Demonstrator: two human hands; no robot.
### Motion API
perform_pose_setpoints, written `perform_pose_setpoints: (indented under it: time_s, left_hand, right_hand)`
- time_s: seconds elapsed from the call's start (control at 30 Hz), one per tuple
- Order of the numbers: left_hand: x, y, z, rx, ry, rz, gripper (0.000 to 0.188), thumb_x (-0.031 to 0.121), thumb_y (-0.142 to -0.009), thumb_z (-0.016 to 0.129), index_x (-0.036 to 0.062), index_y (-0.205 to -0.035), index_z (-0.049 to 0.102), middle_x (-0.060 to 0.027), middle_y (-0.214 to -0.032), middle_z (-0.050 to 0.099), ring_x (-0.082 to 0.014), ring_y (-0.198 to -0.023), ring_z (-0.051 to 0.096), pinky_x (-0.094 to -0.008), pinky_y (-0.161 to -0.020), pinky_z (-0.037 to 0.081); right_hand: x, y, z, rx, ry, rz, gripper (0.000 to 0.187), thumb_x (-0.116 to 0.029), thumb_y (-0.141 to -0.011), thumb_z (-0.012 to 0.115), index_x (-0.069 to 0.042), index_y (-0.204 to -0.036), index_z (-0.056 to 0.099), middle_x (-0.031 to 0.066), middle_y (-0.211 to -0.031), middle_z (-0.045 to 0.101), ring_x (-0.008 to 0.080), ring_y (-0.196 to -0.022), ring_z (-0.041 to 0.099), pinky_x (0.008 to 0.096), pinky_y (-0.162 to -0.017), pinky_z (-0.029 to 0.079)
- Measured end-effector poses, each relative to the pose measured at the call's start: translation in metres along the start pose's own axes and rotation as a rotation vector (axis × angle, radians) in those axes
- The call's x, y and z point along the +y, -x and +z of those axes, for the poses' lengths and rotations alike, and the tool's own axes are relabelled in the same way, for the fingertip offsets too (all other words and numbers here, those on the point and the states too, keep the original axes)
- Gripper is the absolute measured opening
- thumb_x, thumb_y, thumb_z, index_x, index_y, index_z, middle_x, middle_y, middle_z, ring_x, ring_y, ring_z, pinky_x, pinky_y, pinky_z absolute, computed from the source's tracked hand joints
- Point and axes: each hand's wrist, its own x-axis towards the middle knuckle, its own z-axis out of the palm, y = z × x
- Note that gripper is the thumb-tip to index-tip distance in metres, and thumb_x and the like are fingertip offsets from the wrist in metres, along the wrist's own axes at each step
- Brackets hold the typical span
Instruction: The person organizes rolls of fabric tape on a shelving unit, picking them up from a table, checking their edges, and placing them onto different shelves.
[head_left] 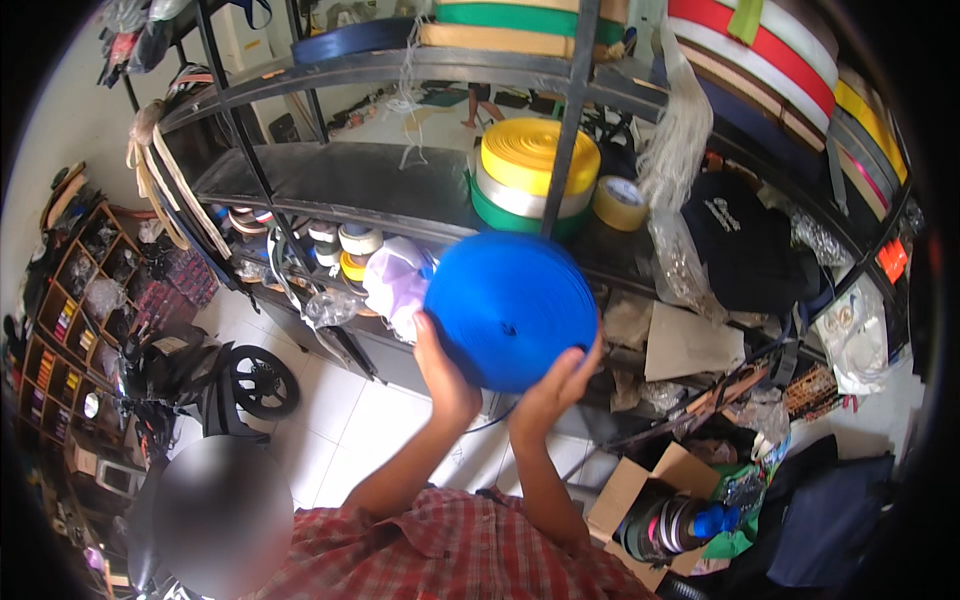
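Observation:
A large flat roll of blue webbing point(512, 305) is held up in front of my chest, its coiled face toward me. My left hand point(443, 375) grips its lower left edge, and my right hand point(558, 392) grips the lower right edge. Some fingers of both hands are hidden behind the roll. Just beyond it, on the black shelf point(350, 180), stands a stack of rolls: a yellow roll point(540, 155) on top, a white roll point(530, 195) below and a green roll point(520, 220) at the bottom. A roll of tape point(620, 203) sits to their right.
More webbing rolls point(760, 50) lie on the upper shelf, with clear strands point(685, 130) hanging down. Dark cloth point(745, 240) is at the right. An open cardboard box point(620, 497) with rolls stands at lower right. A motorcycle point(190, 390) is at the left.

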Motion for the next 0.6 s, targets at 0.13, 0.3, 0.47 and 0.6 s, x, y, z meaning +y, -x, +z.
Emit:
perform_pose_setpoints:
  time_s: [0.13, 0.3, 0.47, 0.6]
  left_hand:
    - [-0.006, -0.013, -0.028, -0.048, 0.055, -0.031, 0.055, 0.049, -0.092, 0.047, 0.0026, -0.122, 0.045, -0.0153, -0.125, 0.050, -0.0196, -0.112, 0.050, -0.0343, -0.097, 0.038]
    - [0.066, -0.083, -0.017, -0.819, -0.478, 0.152, 0.065, 0.051, -0.082, 0.058, 0.0013, -0.121, 0.043, -0.0127, -0.104, 0.060, -0.0193, -0.096, 0.056, -0.0288, -0.086, 0.042]
    - [0.082, -0.107, -0.007, -0.753, -0.605, 0.163, 0.051, 0.035, -0.086, 0.061, -0.0023, -0.120, 0.053, -0.0133, -0.110, 0.060, -0.0188, -0.101, 0.055, -0.0299, -0.092, 0.041]
    - [0.060, -0.132, -0.020, -0.362, -0.288, 0.053, 0.048, 0.037, -0.092, 0.053, -0.0029, -0.118, 0.056, -0.0141, -0.113, 0.058, -0.0193, -0.103, 0.055, -0.0303, -0.093, 0.041]
  right_hand:
    - [0.001, -0.021, -0.006, 0.083, -0.229, 0.085, 0.050, -0.031, -0.101, 0.030, 0.006, -0.135, 0.037, 0.0185, -0.134, 0.045, 0.0254, -0.117, 0.049, 0.0358, -0.099, 0.038]
    - [0.005, -0.059, 0.003, -0.187, -0.100, -0.065, 0.039, -0.024, -0.099, 0.037, 0.002, -0.124, 0.054, 0.0137, -0.117, 0.056, 0.0210, -0.109, 0.053, 0.0329, -0.096, 0.038]
    - [0.000, -0.069, 0.043, -0.251, 0.008, -0.067, 0.031, -0.016, -0.096, 0.047, 0.000, -0.119, 0.059, 0.0104, -0.104, 0.060, 0.0165, -0.098, 0.055, 0.0292, -0.091, 0.040]
    - [-0.004, -0.053, 0.088, -0.082, -0.059, -0.044, 0.038, -0.021, -0.097, 0.046, 0.003, -0.127, 0.051, 0.0137, -0.119, 0.058, 0.0174, -0.105, 0.055, 0.0295, -0.093, 0.042]
